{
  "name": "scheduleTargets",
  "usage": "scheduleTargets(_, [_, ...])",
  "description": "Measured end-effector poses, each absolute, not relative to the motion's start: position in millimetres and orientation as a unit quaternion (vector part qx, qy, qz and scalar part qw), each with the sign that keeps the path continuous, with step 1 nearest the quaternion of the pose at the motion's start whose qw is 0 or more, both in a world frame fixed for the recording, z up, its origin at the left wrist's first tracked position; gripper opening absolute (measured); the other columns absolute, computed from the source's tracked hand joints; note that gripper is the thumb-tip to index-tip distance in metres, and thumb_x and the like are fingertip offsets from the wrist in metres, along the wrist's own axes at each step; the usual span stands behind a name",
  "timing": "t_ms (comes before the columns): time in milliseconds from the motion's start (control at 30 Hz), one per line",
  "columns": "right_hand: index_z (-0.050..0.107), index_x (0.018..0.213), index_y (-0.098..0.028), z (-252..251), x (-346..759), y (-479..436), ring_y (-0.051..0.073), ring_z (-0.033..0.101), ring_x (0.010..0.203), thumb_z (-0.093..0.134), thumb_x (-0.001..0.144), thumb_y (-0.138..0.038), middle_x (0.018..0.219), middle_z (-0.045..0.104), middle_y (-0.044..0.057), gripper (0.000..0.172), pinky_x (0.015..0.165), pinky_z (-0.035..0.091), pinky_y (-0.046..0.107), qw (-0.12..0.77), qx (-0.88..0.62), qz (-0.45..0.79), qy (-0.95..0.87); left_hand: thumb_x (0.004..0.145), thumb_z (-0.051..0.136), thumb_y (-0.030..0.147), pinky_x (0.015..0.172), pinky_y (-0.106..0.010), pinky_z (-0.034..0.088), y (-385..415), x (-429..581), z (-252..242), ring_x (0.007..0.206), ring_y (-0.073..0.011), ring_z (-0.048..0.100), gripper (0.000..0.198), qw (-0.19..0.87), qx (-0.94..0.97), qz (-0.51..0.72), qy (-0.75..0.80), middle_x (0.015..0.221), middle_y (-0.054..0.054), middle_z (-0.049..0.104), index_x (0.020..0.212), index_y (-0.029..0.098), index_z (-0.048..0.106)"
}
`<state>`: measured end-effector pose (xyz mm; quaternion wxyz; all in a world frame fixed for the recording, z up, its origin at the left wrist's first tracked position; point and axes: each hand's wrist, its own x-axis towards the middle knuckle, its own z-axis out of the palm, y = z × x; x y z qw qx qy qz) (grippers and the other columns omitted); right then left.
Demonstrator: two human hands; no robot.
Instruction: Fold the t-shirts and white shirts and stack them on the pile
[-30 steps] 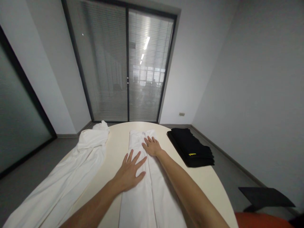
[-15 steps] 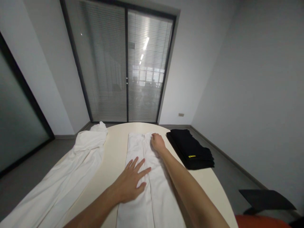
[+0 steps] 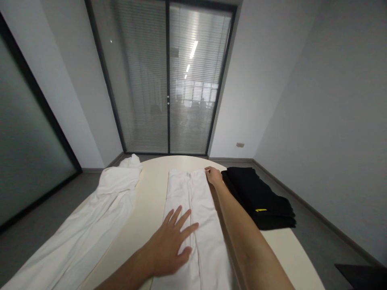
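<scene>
A white garment (image 3: 208, 225) is laid at the frame's lower centre — overlaid by the left hand (image 3: 172, 243), fingers spread wide. By its upper right corner the right hand (image 3: 214, 176) is placed, fingers curled — whether anything is gripped cannot be told.

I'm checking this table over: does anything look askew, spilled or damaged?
The left-side white garment looks untidy: wrinkled, bunched at its far end, and seemingly overhanging the table. The middle white garment, under the left hand, lies mostly flat; the black stack looks fairly neat. No spill or damage shows.
</scene>
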<state>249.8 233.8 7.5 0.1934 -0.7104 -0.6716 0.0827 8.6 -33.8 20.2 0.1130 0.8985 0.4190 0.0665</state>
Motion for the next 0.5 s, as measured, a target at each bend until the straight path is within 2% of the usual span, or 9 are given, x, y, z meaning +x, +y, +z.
scheduleTargets(133, [0.070, 0.112, -0.028, 10.1, 245.2, 243.4, 0.026, 0.062, 0.112, 0.047, 0.098, -0.031, 0.111, 0.073, 0.006, 0.027, 0.094, 0.044, 0.037, 0.191, -0.712, 0.077, -0.672, 0.091, 0.057, 0.032, 0.120, -0.067, 0.014, -32.4, 9.1, 22.1, 0.153, -0.0377, 0.003, 0.073, 0.117, 0.898, 0.064, 0.419, 0.168, -0.003, 0.009, 0.156, 0.038, 0.025])
scheduleTargets(267, [0.063, 0.120, -0.025, 16.8, 239.5, 248.8, 0.026, 0.063, 0.110, 0.038, 0.102, -0.030, 0.115, 0.070, 0.010, 0.032, 0.093, 0.044, 0.038, 0.201, -0.715, 0.066, -0.666, 0.091, 0.057, 0.032, 0.120, -0.067, 0.013, -31.6, 9.2, 23.7, 0.153, -0.0374, 0.004, 0.073, 0.122, 0.899, 0.062, 0.417, 0.168, -0.003, 0.010, 0.156, 0.039, 0.025])
scheduleTargets(367, [0.058, 0.126, -0.024, 21.1, 232.9, 244.7, 0.023, 0.063, 0.109, 0.040, 0.101, -0.027, 0.116, 0.069, 0.010, 0.031, 0.090, 0.045, 0.032, 0.200, -0.705, 0.070, -0.676, 0.090, 0.057, 0.033, 0.121, -0.067, 0.013, -31.3, 9.2, 23.2, 0.153, -0.0371, 0.003, 0.073, 0.126, 0.897, 0.063, 0.419, 0.168, -0.003, 0.009, 0.156, 0.039, 0.025])
scheduleTargets(500, [0.048, 0.136, -0.019, 28.7, 223.7, 225.0, 0.023, 0.060, 0.117, 0.035, 0.100, -0.019, 0.131, 0.060, 0.015, 0.039, 0.092, 0.044, 0.031, 0.199, -0.701, 0.057, -0.682, 0.090, 0.058, 0.033, 0.121, -0.065, 0.013, -30.7, 8.4, 21.2, 0.153, -0.0371, 0.001, 0.074, 0.131, 0.893, 0.069, 0.424, 0.168, -0.002, 0.008, 0.156, 0.039, 0.025])
